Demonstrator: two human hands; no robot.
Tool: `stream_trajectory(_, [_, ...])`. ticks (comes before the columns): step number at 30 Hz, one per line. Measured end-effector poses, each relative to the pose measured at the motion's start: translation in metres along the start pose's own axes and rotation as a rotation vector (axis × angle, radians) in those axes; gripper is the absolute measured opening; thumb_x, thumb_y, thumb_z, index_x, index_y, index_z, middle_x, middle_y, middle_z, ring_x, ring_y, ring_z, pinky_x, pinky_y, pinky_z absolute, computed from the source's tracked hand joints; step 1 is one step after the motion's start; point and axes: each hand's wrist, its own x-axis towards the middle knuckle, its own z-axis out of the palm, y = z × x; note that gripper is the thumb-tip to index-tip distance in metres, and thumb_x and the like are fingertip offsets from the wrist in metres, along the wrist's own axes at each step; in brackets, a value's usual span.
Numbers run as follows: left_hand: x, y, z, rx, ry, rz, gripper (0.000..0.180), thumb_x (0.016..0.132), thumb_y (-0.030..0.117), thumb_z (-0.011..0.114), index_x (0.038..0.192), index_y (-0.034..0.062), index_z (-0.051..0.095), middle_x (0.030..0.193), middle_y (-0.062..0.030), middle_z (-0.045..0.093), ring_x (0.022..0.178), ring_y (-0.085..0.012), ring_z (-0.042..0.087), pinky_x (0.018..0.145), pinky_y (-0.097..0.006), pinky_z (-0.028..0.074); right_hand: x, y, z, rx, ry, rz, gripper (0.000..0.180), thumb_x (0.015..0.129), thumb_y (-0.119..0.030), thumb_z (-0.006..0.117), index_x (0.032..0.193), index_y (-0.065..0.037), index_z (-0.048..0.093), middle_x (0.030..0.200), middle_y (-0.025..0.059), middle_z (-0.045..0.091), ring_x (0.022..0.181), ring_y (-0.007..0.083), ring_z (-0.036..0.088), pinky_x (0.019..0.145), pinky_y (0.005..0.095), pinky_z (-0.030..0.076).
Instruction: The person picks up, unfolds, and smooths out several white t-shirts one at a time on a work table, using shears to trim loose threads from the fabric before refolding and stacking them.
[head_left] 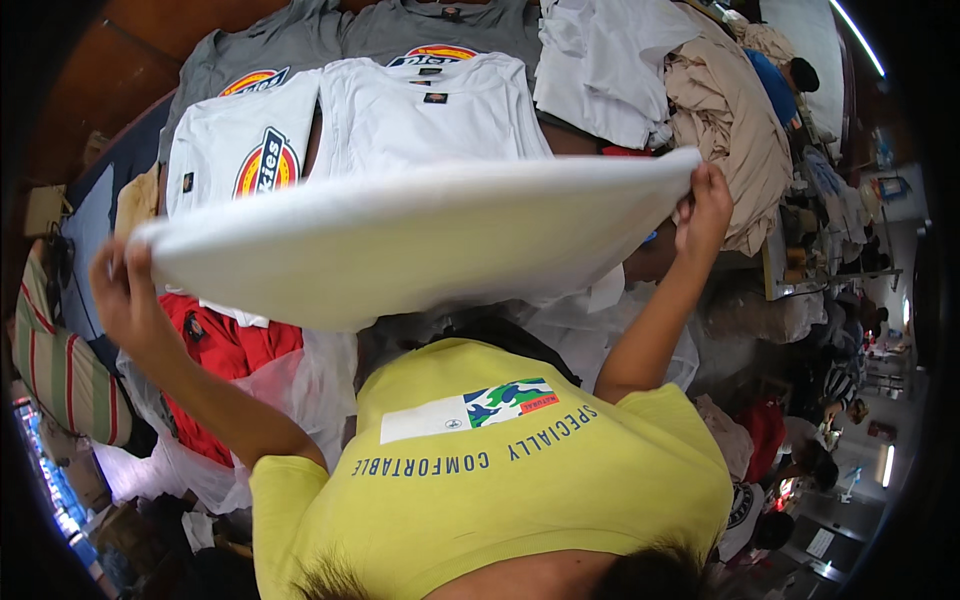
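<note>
White garment (420,240): thin cloth, matt, smooth across span; edge texture blurred. White T-shirts (425,125): matt cloth, lightly creased. Emblem (268,170) on one T-shirt: smooth print. Grey T-shirts (265,45): matt cloth, soft folds. White cloth pile (605,65): matt, wrinkled. Beige fabric heap (720,130): matt, heavily crumpled. Red garment (235,350): matt cloth, rumpled. Bag (330,375): thin translucent plastic film, wrinkled, faintly glossy. Striped bundle (85,390): cloth, matt. Yellow T-shirt (540,490): matt cloth, shallow creases; chest print (468,410) flat, smooth.
</note>
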Motion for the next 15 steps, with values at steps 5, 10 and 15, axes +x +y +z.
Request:
stream_trajectory(5, [0.119, -0.043, 0.115, -0.155, -0.176, 0.008, 0.022, 0.085, 0.014, 0.064, 0.102, 0.0005, 0.061, 0.095, -0.0058, 0.062, 0.079, -0.0063, 0.056, 0.063, -0.015, 0.042, 0.091, 0.033, 0.046, -0.023, -0.049, 0.014, 0.021, 0.088, -0.016, 0.059, 0.099, 0.001, 0.054, 0.085, 0.006, 0.059, 0.063, 0.0145, 0.058, 0.05, 0.0227, 0.045])
stream_trajectory(10, [0.137, -0.124, 0.176, 0.392, -0.169, 0.462, 0.048, 0.079, 0.024, 0.068, 0.12, 0.0031, 0.053, 0.12, -0.0143, 0.056, 0.11, -0.0296, 0.052, 0.093, -0.035, 0.04, 0.068, 0.109, 0.122, -0.445, -0.001, -0.562, 0.037, 0.086, -0.013, 0.06, 0.119, -0.003, 0.049, 0.112, 0.0154, 0.056, 0.101, 0.0252, 0.057, 0.083, 0.0313, 0.047])
stream_trajectory(15, [-0.088, -0.113, 0.211, 0.439, -0.44, 0.366, 0.043, 0.081, 0.023, 0.063, 0.122, 0.0167, 0.052, 0.139, -0.0137, 0.035, 0.126, -0.0382, 0.034, 0.096, -0.055, 0.033, -0.066, 0.173, 0.095, -1.024, -0.466, -0.571, 0.049, 0.087, -0.026, 0.057, 0.132, -0.015, 0.043, 0.138, 0.0114, 0.041, 0.126, 0.0297, 0.039, 0.102, 0.0443, 0.03])
